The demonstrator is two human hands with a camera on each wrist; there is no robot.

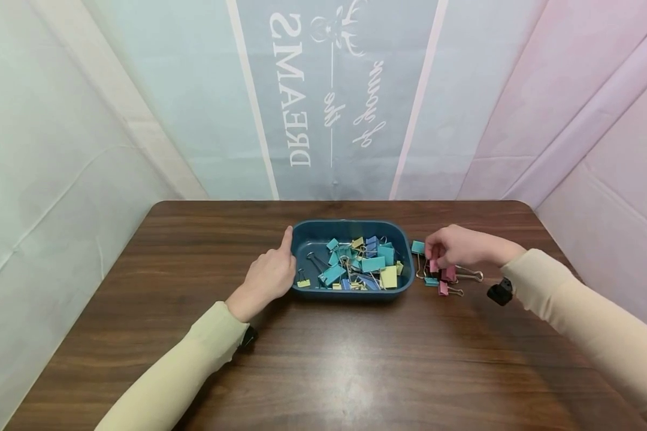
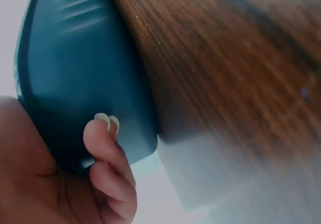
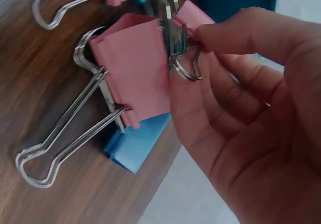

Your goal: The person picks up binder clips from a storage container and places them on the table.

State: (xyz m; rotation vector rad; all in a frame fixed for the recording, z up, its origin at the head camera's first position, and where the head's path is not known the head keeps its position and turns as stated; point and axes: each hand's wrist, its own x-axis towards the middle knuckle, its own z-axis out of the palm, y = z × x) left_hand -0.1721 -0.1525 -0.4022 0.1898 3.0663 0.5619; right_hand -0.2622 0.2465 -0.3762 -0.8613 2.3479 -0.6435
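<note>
A dark blue plastic tray [image 1: 350,295] holds many binder clips in teal, yellow and blue. At its left end my left hand [image 1: 272,272] grips the tray, the index finger lying straight along the rim and other fingers curled against the outer wall [image 2: 85,73]. Just right of the tray, my right hand [image 1: 458,244] pinches a small pink binder clip [image 3: 193,15] between thumb and fingertips, at its silver wire handles. Under and beside those fingers lies a large pink binder clip [image 3: 135,68], overlapping a blue-teal binder clip [image 3: 138,143].
More loose clips lie in the small pile, including a teal clip [image 1: 417,246] near the tray's right wall and a small pink clip [image 1: 443,288] in front. Everything stands on a brown wooden table [image 1: 345,365], with a printed cloth [image 1: 334,108] hanging behind its far edge.
</note>
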